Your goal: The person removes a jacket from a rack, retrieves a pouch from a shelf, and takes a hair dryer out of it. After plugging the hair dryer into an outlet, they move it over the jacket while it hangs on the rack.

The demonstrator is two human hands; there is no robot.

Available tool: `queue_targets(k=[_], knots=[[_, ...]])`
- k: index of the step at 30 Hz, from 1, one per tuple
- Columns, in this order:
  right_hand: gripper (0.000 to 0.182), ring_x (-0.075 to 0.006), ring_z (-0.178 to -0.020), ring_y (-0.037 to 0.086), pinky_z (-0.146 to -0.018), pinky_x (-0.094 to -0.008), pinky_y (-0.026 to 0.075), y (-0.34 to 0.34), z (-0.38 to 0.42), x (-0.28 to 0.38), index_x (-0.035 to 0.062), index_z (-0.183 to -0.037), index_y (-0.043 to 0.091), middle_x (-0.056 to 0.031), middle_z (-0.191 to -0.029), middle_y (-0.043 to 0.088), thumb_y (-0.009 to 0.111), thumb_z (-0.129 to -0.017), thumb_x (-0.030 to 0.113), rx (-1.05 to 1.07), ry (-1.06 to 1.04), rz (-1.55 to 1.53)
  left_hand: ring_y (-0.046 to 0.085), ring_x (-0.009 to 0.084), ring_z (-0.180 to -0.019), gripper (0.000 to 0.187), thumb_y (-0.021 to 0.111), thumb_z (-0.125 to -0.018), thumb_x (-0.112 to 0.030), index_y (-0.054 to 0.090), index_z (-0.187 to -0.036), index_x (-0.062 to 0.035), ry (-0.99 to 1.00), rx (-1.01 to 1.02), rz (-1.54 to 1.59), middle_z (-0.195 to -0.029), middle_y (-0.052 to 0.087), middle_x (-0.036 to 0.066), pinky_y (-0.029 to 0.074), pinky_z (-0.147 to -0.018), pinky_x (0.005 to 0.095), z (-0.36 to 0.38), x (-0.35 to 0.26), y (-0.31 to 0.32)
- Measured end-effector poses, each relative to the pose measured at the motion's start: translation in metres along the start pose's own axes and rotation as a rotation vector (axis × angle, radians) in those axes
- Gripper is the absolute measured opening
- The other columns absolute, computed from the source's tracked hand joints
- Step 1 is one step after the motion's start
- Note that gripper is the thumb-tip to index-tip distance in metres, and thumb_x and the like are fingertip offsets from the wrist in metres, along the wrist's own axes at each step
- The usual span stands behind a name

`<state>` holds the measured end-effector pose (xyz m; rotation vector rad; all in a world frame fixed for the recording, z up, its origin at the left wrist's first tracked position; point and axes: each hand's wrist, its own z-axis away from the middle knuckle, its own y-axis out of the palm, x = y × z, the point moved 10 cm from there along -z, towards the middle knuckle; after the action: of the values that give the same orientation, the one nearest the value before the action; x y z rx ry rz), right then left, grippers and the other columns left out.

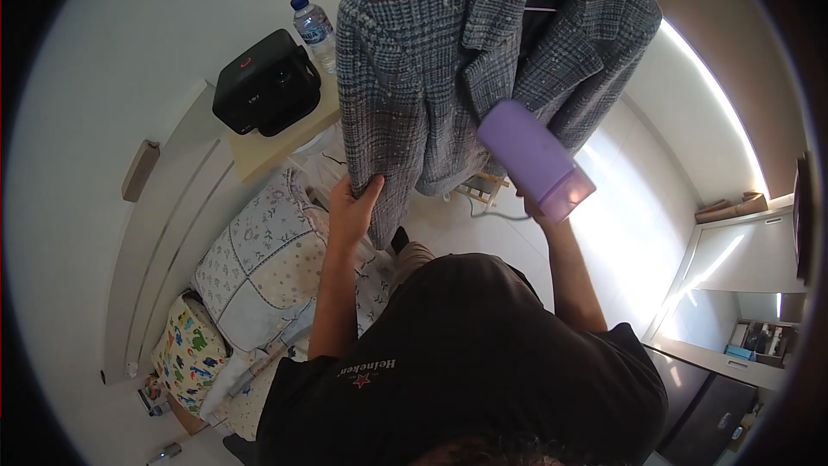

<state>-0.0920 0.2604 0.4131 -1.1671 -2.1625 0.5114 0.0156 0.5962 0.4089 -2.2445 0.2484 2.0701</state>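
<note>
A grey checked tweed jacket hangs upright in front of me, its label and dark lining showing at the neck. My left hand grips the lower end of the sleeve on the left, thumb lying over the cloth. In my right hand is a purple handheld garment steamer, tilted toward the jacket's front. Its body hides most of my right fingers and overlaps the lower lapel in this view. A grey cord runs leftward near that hand.
A black projector-like box and a water bottle stand on a ledge at left. Below are a bed with a patchwork pillow and a printed pillow. A small wooden stand is behind the jacket; white cabinets line the right.
</note>
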Motion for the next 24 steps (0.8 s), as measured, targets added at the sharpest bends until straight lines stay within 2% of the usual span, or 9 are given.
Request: queue_targets(k=[2, 3, 5, 8, 9, 11, 15, 17, 24], knots=[[0.026, -0.0277, -0.094, 0.067, -0.081, -0.0407, 0.052, 0.022, 0.04, -0.028, 0.0082, -0.108, 0.071, -0.0089, -0.1, 0.07, 0.071, -0.082, 0.012, 0.168, 0.282, -0.008, 0.06, 0.0094, -0.085, 0.02, 0.068, -0.094, -0.012, 0.066, -0.107, 0.0035, -0.031, -0.002, -0.015, -0.096, 0.069, 0.002, 0.047, -0.076, 0.025, -0.001, 0.004, -0.001], [0.026, -0.0277, -0.094, 0.067, -0.081, -0.0407, 0.052, 0.019, 0.047, -0.022, 0.0082, -0.108, 0.071, -0.0089, -0.1, 0.07, 0.071, -0.082, 0.012, 0.172, 0.283, -0.006, 0.06, 0.0093, -0.085, 0.02, 0.068, -0.094, -0.012, 0.066, -0.107, 0.0034, -0.015, -0.006, 0.009, -0.097, 0.069, 0.003, 0.047, -0.077, 0.0249, -0.001, 0.001, 0.001], [0.025, -0.0281, -0.091, 0.067, -0.077, -0.0425, 0.052, 0.029, 0.069, -0.041, 0.0076, -0.106, 0.072, -0.0078, -0.096, 0.07, 0.072, -0.081, 0.01, 0.318, 0.592, -0.076, 0.06, 0.0093, -0.085, 0.02, 0.068, -0.094, -0.012, 0.067, -0.106, 0.0033, 0.004, -0.008, 0.036, -0.097, 0.069, 0.003, 0.047, -0.077, 0.0249, -0.002, -0.002, 0.002], [0.025, -0.0263, -0.092, 0.067, -0.078, -0.0401, 0.052, 0.027, 0.078, -0.049, 0.0077, -0.106, 0.072, -0.0083, -0.098, 0.07, 0.072, -0.082, 0.01, 0.338, 0.803, -0.196, 0.06, 0.0097, -0.086, 0.02, 0.068, -0.094, -0.012, 0.067, -0.107, 0.0034, 0.001, 0.001, 0.009, -0.098, 0.07, 0.003, 0.048, -0.077, 0.0252, 0.0, 0.0, 0.001], [0.025, -0.0263, -0.092, 0.067, -0.078, -0.0401, 0.052, 0.028, 0.077, -0.051, 0.0077, -0.106, 0.072, -0.0083, -0.098, 0.07, 0.072, -0.082, 0.01, 0.339, 0.81, -0.195, 0.061, 0.01, -0.086, 0.02, 0.068, -0.094, -0.011, 0.067, -0.107, 0.0036, 0.0, 0.003, 0.026, -0.099, 0.07, 0.003, 0.048, -0.078, 0.0255, 0.0, 0.001, 0.001], [0.014, -0.0113, -0.057, 0.059, -0.05, -0.0269, 0.047, -0.003, 0.029, -0.008, 0.0048, -0.097, 0.067, -0.0013, -0.068, 0.061, 0.065, -0.094, 0.018, 0.024, 0.104, 0.003, 0.061, 0.0103, -0.087, 0.02, 0.067, -0.094, -0.011, 0.067, -0.108, 0.0037, 0.002, 0.014, 0.043, -0.099, 0.07, 0.004, 0.048, -0.078, 0.0258, 0.0, -0.001, 0.005], [0.01, -0.0122, -0.062, 0.06, -0.053, -0.0268, 0.048, -0.021, -0.023, 0.009, 0.0054, -0.096, 0.067, -0.0024, -0.074, 0.062, 0.061, -0.095, 0.013, 0.002, 0.075, 0.068, 0.061, 0.0107, -0.088, 0.019, 0.066, -0.094, -0.009, 0.066, -0.108, 0.0038, -0.017, 0.016, 0.05, -0.1, 0.069, 0.004, 0.048, -0.079, 0.0262, 0.0, -0.002, 0.007], [0.011, -0.0133, -0.066, 0.062, -0.055, -0.0266, 0.049, -0.025, -0.032, -0.011, 0.0058, -0.096, 0.068, -0.0038, -0.08, 0.064, 0.058, -0.095, 0.009, -0.072, 0.32, -0.274, 0.061, 0.0109, -0.088, 0.019, 0.066, -0.094, -0.009, 0.066, -0.109, 0.0038, -0.015, 0.023, 0.027, -0.1, 0.069, 0.004, 0.048, -0.079, 0.0262, -0.001, -0.002, 0.006], [0.011, -0.0137, -0.065, 0.062, -0.056, -0.0272, 0.05, -0.012, -0.017, -0.002, 0.006, -0.096, 0.069, -0.0039, -0.079, 0.064, 0.059, -0.094, 0.009, -0.001, 0.207, -0.138, 0.06, 0.0103, -0.086, 0.019, 0.066, -0.095, -0.01, 0.066, -0.109, 0.0037, 0.002, -0.001, 0.008, -0.099, 0.069, 0.004, 0.048, -0.077, 0.0259, 0.007, -0.007, 0.001]])
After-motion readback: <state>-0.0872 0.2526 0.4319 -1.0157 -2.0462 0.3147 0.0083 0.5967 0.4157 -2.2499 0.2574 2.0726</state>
